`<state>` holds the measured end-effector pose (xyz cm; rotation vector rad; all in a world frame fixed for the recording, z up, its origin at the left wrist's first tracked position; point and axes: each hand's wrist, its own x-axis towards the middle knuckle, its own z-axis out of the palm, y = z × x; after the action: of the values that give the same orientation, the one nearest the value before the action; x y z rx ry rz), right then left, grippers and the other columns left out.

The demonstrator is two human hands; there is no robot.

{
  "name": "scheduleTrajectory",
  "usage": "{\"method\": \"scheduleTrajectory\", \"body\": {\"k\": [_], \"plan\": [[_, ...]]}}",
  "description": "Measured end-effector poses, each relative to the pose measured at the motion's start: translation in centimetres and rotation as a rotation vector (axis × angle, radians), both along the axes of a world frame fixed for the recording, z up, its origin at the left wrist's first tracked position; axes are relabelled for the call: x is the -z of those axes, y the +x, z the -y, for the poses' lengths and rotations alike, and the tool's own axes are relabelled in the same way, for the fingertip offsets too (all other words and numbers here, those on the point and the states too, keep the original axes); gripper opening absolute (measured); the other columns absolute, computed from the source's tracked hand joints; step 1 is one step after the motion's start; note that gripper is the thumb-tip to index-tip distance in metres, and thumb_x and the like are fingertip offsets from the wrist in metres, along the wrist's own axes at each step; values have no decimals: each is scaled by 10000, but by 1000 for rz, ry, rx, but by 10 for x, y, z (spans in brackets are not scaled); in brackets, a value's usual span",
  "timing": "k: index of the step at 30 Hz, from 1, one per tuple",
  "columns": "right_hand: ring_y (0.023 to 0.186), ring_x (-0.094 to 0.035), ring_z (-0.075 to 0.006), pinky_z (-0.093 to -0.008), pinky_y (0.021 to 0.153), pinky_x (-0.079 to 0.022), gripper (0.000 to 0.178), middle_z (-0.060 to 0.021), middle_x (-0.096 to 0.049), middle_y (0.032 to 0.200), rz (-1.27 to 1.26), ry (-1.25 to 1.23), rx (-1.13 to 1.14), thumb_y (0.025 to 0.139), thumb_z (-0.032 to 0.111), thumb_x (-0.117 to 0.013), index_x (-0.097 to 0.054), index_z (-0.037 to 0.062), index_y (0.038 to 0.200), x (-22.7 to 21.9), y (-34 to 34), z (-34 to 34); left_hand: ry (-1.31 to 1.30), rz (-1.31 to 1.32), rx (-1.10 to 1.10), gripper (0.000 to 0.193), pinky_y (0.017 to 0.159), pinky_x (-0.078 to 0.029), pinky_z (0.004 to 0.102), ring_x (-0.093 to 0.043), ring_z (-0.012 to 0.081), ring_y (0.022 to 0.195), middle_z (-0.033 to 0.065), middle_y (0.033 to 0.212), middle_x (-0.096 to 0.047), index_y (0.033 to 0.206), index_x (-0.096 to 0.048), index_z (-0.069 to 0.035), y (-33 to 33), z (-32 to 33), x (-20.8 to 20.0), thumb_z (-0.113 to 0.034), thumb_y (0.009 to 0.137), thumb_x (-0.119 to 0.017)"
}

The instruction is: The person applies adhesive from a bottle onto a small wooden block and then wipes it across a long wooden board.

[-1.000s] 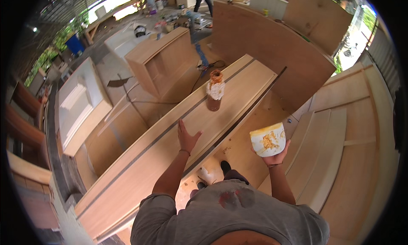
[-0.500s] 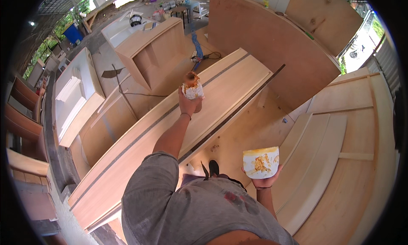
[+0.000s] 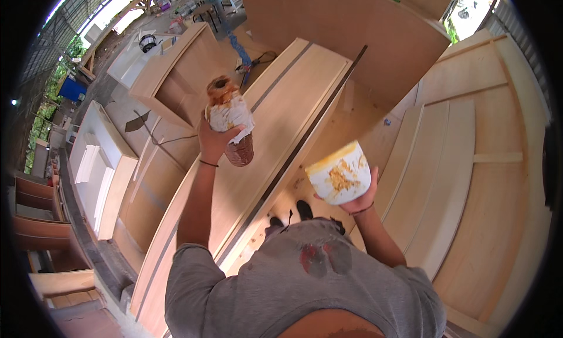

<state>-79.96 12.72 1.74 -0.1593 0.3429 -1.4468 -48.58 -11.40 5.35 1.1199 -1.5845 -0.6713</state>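
Observation:
My left hand [image 3: 216, 139] is wrapped around a bottle [image 3: 231, 116] with a torn white covering, a brown lower part and an orange-brown smeared, open top. The bottle is tilted above the long wooden panel [image 3: 275, 112]. In my right hand [image 3: 362, 198] is a white plastic spreader [image 3: 340, 176], rounded below, with a straight yellow-smeared edge and orange-brown smears on its face. It is held in the air to the right of the panel, touching nothing but the hand. The fingers behind it are partly hidden.
A dark strip [image 3: 311, 124] runs along the panel's right side. Curved pale boards [image 3: 437, 179] lie at the right. A wooden cabinet box [image 3: 176, 74] and a white-faced panel [image 3: 97, 168] stand at the left. Beyond rises a large brown board [image 3: 346, 39]; a power tool with a cord [image 3: 246, 67] lies near it.
My left hand has drawn the bottle back closer and to the left, showing more of its brown lower part. My right hand has raised the spreader forward and tilted it. The view has shifted.

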Motion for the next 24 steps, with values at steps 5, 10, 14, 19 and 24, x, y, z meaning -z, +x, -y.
{"method": "scheduleTrajectory", "body": {"k": [5, 10, 14, 19, 24], "plan": [[1347, -389, -456, -775, 973, -311, 834, -133, -365, 1527, 144, -230, -200, 887, 759, -316, -315, 201, 1506, -22, 34, 43, -111, 702, 230, 980, 853, -518, 426, -656, 373, 964, 216, 1050, -656, 1253, -505, 18, 14, -15, -85, -457, 497, -912], [1213, -544, -405, -645, 871, -492, 726, -146, -499, 1412, 48, -149, -194, 945, 662, -335, -370, 157, 1465, -43, 60, 50, -25, 1108, 287, 905, 864, -518, 434, -647, 367, 990, 190, 1126, -634, 1312, -495, -35, 15, -48, -128, -396, 573, -872], [1203, -559, -373, -634, 855, -501, 692, -134, -519, 1393, 125, -146, -251, 952, 641, -352, -406, 160, 1445, -42, 73, 57, 66, 1299, 306, 867, 888, -513, 428, -633, 358, 1040, 177, 1196, -611, 1317, -494, -32, 6, -56, -161, -361, 602, -858], [1130, -605, -345, -593, 812, -528, 662, -121, -577, 1317, 166, -87, -315, 952, 643, -357, -469, 160, 1390, -38, 83, 55, 104, 1451, 356, 850, 871, -518, 432, -645, 351, 1006, 158, 1192, -610, 1313, -501, -26, -7, -60, -178, -349, 608, -850], [1097, -615, -338, -584, 795, -526, 660, -117, -587, 1298, 163, -20, -347, 953, 645, -356, -477, 159, 1382, -34, 83, 52, 96, 1535, 420, 835, 854, -520, 440, -648, 358, 976, 154, 1159, -617, 1301, -512, -20, -24, -65, -186, -322, 601, -853]]}}
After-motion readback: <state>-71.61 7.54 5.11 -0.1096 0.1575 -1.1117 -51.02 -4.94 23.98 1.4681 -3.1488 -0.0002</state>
